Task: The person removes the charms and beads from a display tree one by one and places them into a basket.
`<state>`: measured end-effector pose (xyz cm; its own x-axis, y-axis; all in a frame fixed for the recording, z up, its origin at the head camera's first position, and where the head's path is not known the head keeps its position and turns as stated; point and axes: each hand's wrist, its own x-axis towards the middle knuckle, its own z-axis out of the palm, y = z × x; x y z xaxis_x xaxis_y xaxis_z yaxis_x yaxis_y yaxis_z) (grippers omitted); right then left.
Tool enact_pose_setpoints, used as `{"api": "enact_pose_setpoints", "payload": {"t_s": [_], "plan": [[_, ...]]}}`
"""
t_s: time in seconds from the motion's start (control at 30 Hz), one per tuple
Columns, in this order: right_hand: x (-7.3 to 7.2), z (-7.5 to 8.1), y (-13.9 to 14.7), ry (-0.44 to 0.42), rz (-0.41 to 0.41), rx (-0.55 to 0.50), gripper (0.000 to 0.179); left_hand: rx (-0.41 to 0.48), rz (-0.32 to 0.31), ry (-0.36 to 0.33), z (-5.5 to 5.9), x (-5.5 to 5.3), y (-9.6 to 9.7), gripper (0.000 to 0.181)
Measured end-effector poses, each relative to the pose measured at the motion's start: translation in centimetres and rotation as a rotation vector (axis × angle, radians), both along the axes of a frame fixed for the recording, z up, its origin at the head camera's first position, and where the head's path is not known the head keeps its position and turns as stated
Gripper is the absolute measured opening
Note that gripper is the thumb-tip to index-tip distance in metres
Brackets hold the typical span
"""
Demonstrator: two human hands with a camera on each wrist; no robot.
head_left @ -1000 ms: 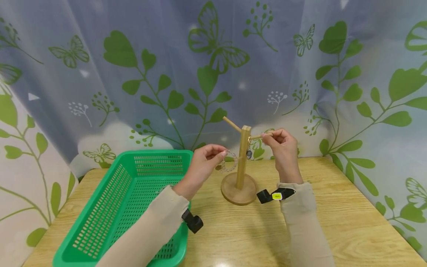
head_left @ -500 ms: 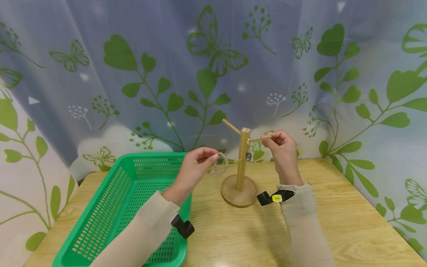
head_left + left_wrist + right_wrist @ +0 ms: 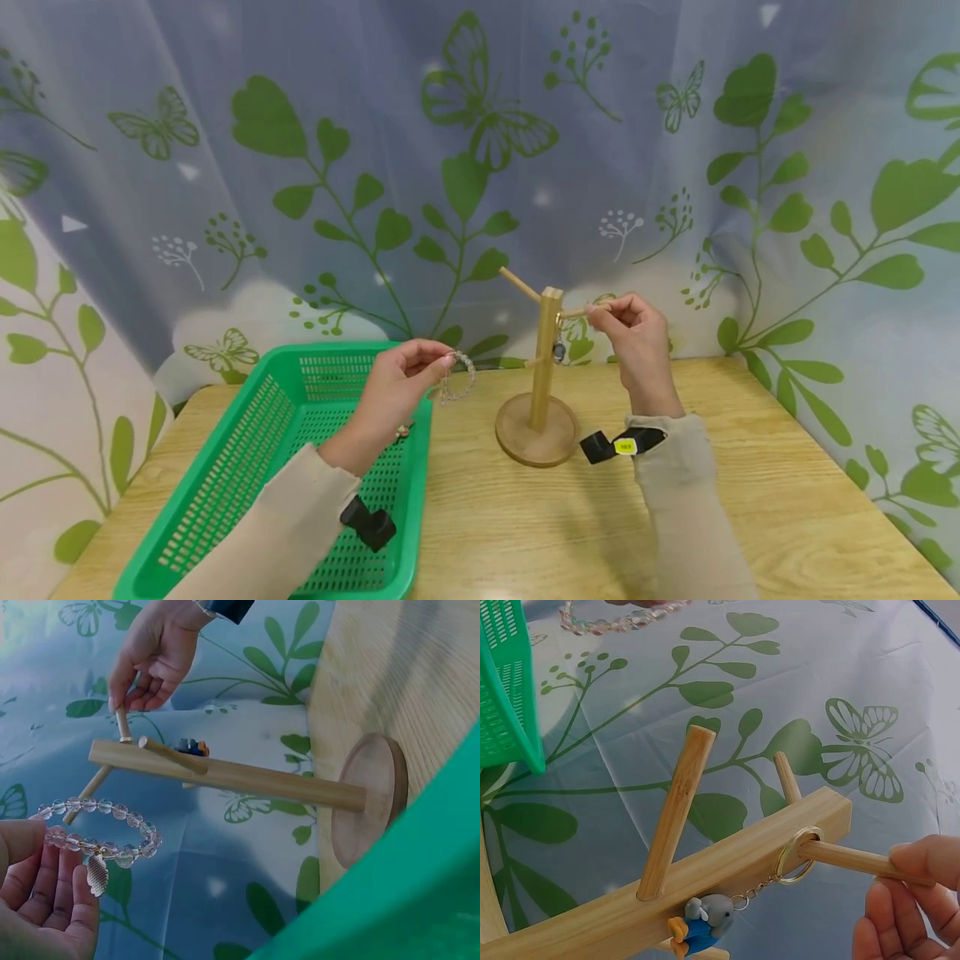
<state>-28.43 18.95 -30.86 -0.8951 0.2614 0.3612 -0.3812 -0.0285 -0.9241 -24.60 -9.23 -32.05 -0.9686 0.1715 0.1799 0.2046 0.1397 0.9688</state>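
Observation:
My left hand [image 3: 397, 392] pinches a bracelet [image 3: 142, 825] of clear pinkish beads between thumb and fingers, over the right rim of the green basket. From the bracelet dangles a gold leaf-shaped charm [image 3: 97, 875]. A wooden stand [image 3: 545, 358] with a round base and several pegs stands upright to the right of it. My right hand [image 3: 637, 342] grips the outer end of the stand's upper right peg [image 3: 855, 859]. On that peg, close to the post, hangs a keychain [image 3: 705, 922] with a gold ring and a small grey-and-blue animal figure.
The green plastic basket [image 3: 422, 500] stands on the wooden table [image 3: 510, 533] at the left, with a small pinkish item [image 3: 403, 431] inside near its right wall. A curtain [image 3: 360, 167] with leaf and butterfly prints hangs right behind the table.
My left hand has drawn back to the left with the bracelet, away from the stand and over the basket's rim. The right hand has stayed on the peg, and the keychain hangs as before.

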Motion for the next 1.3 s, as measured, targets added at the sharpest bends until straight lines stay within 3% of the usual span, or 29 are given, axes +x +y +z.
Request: {"api": "enact_pose_setpoints", "payload": {"t_s": [0.37, 0.73, 1.3], "plan": [[-0.1, 0.2, -0.1, 0.022, -0.015, -0.021, 0.021, -0.084, 0.040, 0.026, -0.7, 0.2, -3.7, 0.027], [-0.1, 0.2, -0.2, 0.011, -0.040, -0.002, 0.019, -0.203, 0.104, 0.008, -1.3, -0.3, -7.4, 0.035], [0.0, -0.3, -0.1, 0.022, -0.055, 0.007, 0.016, -0.194, 0.143, -0.024, -2.9, -1.5, -10.4, 0.038]]}}
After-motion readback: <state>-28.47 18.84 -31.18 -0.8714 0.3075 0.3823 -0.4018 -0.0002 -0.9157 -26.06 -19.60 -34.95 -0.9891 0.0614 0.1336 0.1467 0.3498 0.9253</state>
